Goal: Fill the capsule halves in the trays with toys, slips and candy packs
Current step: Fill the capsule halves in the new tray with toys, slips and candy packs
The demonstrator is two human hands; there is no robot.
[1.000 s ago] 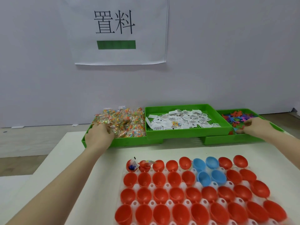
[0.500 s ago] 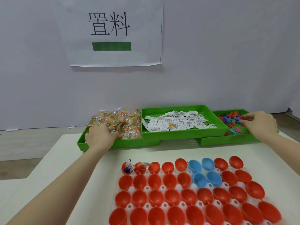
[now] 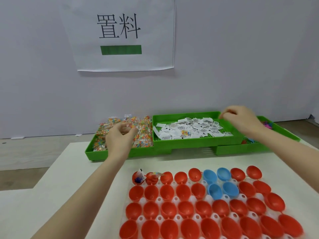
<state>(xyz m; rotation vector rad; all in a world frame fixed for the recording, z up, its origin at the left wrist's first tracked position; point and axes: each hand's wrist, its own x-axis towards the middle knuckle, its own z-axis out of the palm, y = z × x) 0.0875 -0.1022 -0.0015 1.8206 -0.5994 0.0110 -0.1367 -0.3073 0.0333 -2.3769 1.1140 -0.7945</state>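
The capsule halves (image 3: 203, 202) are seated open side up in a white pocketed tray (image 3: 208, 198) on the near part of the table (image 3: 72, 187); most are red, and four blue ones are grouped toward the far right of centre. Only the far-left end of the back row is seen to hold anything: the first half carries a slip and a dark toy, the second a candy pack, and the third appears to hold something that cannot be made out. All other halves in view are seen empty. Progress is therefore judged to be at an early stage, with nearly the whole tray left to fill.

Supplies are held in three green bins along the far edge of the table: candy packs (image 3: 138, 133) on the left, slips (image 3: 191, 131) in the middle, toys (image 3: 266, 124) on the right, largely hidden.

The left hand (image 3: 119, 137) is held over the candy bin with fingers curled around what looks like a clear pack; the blur prevents certainty. The right hand (image 3: 240, 119) is held above the far right corner of the slip bin, fingertips pinched together; a small reddish item may be pinched there, but it cannot be confirmed. The hands are well apart.
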